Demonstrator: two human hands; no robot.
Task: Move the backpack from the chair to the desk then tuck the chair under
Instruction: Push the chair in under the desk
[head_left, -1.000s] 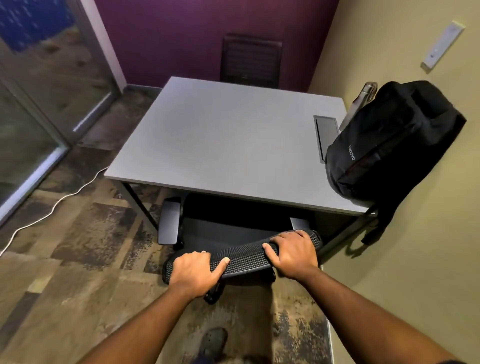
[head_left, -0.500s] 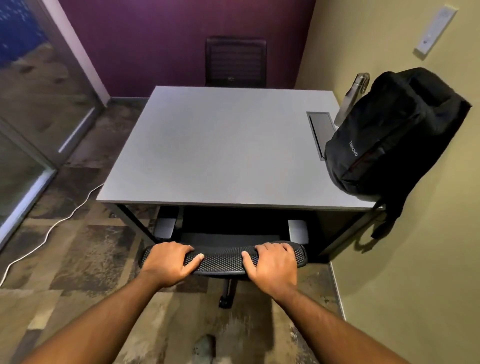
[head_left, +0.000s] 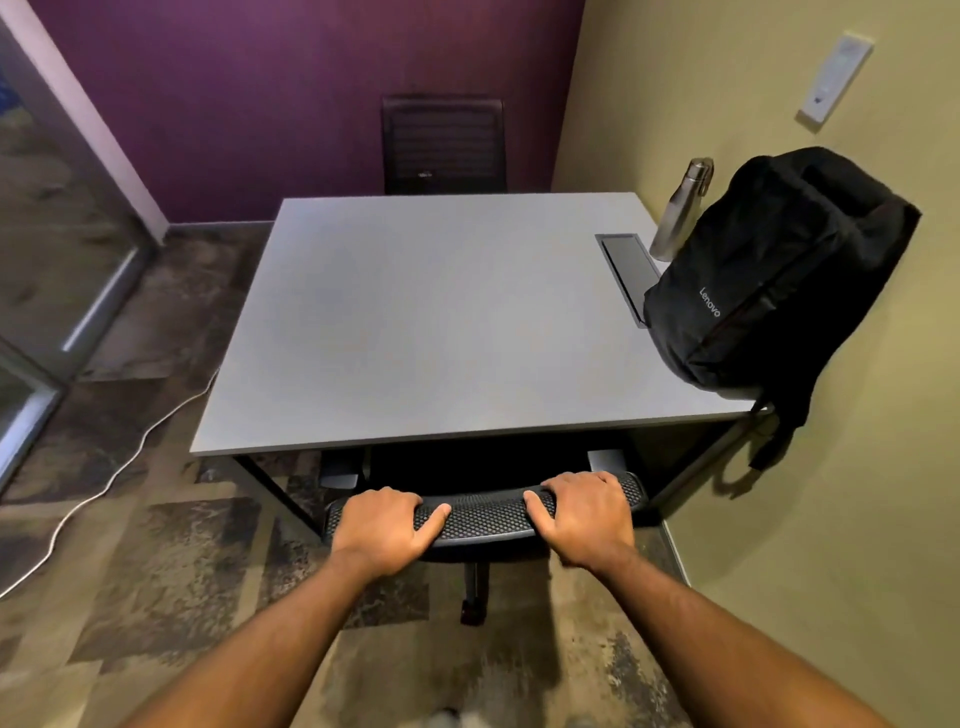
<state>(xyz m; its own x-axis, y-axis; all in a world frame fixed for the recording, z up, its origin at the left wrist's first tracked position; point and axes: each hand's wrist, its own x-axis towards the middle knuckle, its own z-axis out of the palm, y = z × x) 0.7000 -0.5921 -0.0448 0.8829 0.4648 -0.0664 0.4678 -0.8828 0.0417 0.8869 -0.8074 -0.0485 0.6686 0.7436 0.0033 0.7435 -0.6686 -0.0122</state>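
I see my left hand (head_left: 387, 525) and my right hand (head_left: 584, 512) both wrapped over the top edge of the black mesh-backed office chair (head_left: 485, 512), fingers curled across the far side and thumbs pointing inward along the mesh. The two hands sit apart, one toward each end of the backrest. The chair's seat lies beneath the grey rectangular desk (head_left: 441, 322), with only the backrest top, the armrest ends and one caster leg showing in front of the desk's near edge. On the desk's right near corner, the black fabric backpack (head_left: 769, 270) with white lettering stands tilted against the olive wall, one strap hanging off the desk edge. Just behind it stands a silver metal bottle (head_left: 680, 213), beside a recessed grey hatch (head_left: 626, 270). A second dark chair (head_left: 443, 143) faces me across the desk, against the purple wall. A white cable (head_left: 119, 467) trails over the patterned carpet at left.
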